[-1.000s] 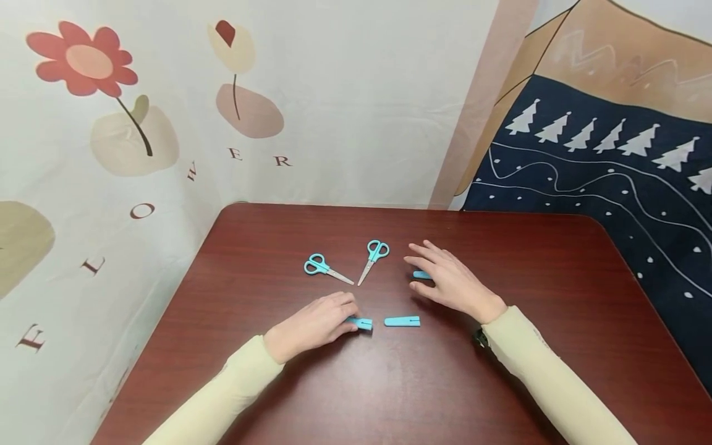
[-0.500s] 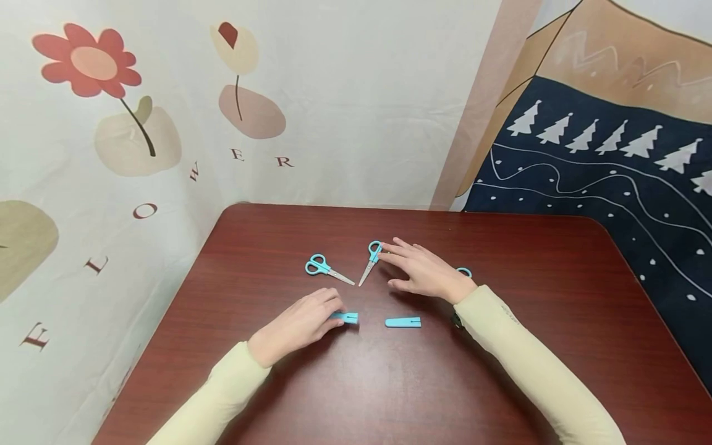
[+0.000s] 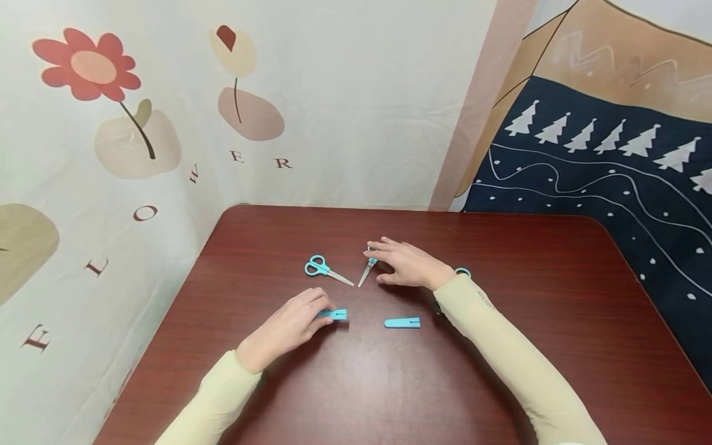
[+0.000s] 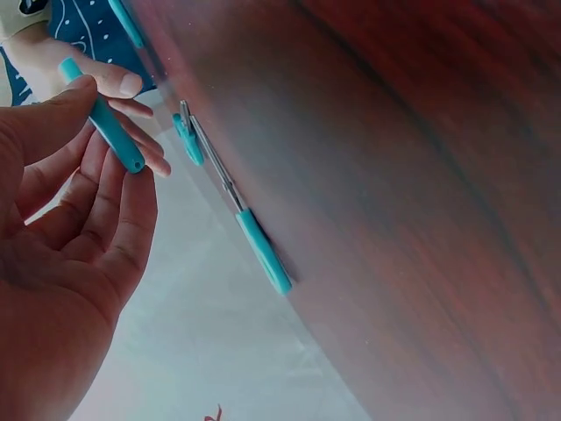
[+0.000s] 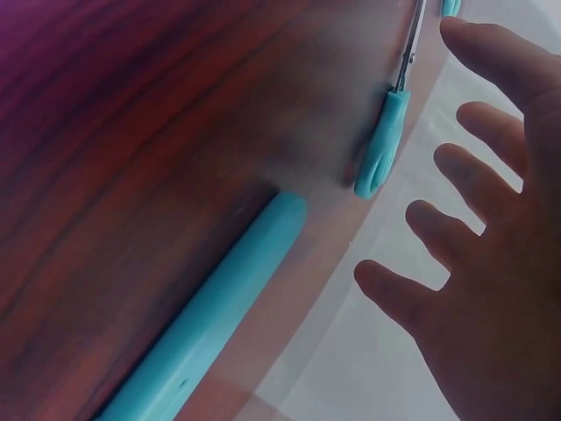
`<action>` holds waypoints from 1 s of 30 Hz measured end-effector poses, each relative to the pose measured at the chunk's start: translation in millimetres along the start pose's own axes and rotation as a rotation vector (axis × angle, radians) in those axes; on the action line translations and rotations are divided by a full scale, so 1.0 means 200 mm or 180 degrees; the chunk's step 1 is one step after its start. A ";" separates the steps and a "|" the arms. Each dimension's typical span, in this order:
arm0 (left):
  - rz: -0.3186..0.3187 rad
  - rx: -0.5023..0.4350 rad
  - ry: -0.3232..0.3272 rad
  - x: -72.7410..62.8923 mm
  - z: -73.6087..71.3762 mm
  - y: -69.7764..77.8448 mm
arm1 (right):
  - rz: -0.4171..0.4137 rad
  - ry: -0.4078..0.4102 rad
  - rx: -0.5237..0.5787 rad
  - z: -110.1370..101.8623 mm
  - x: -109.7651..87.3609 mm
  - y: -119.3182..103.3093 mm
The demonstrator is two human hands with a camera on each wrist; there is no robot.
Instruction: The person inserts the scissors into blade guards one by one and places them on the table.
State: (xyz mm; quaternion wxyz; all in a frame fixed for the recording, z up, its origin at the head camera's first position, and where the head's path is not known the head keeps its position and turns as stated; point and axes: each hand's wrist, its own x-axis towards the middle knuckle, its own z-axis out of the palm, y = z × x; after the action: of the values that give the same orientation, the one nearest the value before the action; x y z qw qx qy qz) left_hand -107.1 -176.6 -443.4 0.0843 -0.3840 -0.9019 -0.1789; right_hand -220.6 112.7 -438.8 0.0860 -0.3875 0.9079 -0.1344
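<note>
Left of the frame's centre, the left hand (image 3: 285,326) pinches a cap (image 3: 336,314) below the open-bladed side of scissors (image 3: 329,272) on the bench (image 3: 556,266), then mid-frame come second scissors (image 3: 368,269), a loose cap (image 3: 402,322) lower down, the right hand (image 3: 410,263), fingers apart and free, and, right of centre, a blue loop (image 3: 463,269).

Turquoise scissor handles (image 3: 322,267), turquoise sheath (image 3: 402,322); reddish grained table (image 3: 356,389), navy tree-print backdrop (image 3: 592,161), seemingly dark wristband (image 3: 437,307)

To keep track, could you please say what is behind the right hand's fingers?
Scissors, in the head view: the blades and some handle show; the fingers cover the rest.
</note>
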 end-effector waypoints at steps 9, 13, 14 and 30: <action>-0.0019 0.0057 0.0046 -0.01 0.00 -0.01 | -0.0042 -0.0199 -0.0149 -0.01 0.05 -0.03; 0.0008 0.0072 0.0069 -0.02 0.00 -0.02 | -0.0008 -0.0251 -0.0212 0.00 0.06 -0.02; 0.0008 0.0074 0.0072 -0.02 0.00 -0.02 | 0.0017 -0.0272 -0.0201 0.00 0.06 -0.02; 0.0060 0.0015 0.0085 -0.01 0.01 -0.02 | 0.0025 0.0202 -0.0197 0.00 -0.01 0.04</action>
State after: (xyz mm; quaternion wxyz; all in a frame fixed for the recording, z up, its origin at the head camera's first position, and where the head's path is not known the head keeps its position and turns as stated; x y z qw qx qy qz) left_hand -109.2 -179.0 -446.4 0.0989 -0.3899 -0.8974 -0.1810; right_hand -224.2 118.8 -441.4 0.0457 -0.3821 0.9154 -0.1181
